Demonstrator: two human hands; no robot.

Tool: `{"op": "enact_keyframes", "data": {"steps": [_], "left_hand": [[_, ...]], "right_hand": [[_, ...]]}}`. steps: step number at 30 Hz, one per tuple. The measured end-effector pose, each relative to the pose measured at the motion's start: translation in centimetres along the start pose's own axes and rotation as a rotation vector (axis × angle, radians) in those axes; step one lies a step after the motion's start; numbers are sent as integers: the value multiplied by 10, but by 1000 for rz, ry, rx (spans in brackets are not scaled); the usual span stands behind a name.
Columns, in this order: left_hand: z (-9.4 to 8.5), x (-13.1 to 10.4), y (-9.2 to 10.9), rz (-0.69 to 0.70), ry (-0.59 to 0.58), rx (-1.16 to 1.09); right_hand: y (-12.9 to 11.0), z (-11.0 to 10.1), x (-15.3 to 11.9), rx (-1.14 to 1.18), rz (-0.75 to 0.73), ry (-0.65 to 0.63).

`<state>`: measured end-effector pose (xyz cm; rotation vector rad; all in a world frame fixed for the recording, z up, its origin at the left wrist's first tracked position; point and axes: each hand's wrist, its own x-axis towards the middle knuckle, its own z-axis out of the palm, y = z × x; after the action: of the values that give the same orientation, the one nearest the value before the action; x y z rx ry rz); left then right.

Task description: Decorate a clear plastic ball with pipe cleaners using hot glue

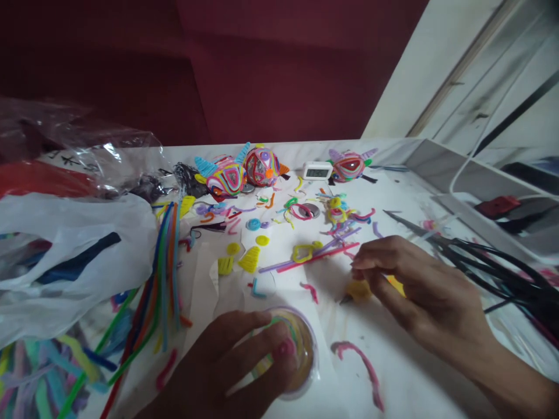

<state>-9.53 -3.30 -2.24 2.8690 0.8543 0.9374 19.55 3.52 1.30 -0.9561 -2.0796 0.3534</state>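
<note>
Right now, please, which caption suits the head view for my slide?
Left fingers across a round, shiny piece, right fingers curled near a yellow object, amid colourful fuzzy strips.

One head-worn camera looks forward and down over the desk [410,378]; the white clock [317,171] stands small, at the far side, a little above the middle of the view; the round clear-rimmed piece [305,361], on the near side of the clock, is close to the lens and large; behind the clock a dark red panel [297,75] spans the background; right of the clock, a pale wall [428,58] slants in.
</note>
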Motion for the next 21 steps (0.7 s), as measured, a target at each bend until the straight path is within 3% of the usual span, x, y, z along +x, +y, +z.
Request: {"op": "enact_keyframes", "data": {"steps": [2,5,8,11,14,21], "left_hand": [[2,1,0,4,30,3],[5,2,2,-43,70,13],[9,2,6,-94,138,27],[10,1,11,-142,191,16],[8,-1,13,-219,155,3],[-1,0,12,-315,77,-18]], "right_hand": [[0,-7,1,7,50,20],[5,-24,2,-20,166,175],[16,-46,0,-195,222,243],[28,-68,-10,-405,263,76],[38,-75,-29,-446,327,-124],[54,-51,-58,-424,402,-439]]}}
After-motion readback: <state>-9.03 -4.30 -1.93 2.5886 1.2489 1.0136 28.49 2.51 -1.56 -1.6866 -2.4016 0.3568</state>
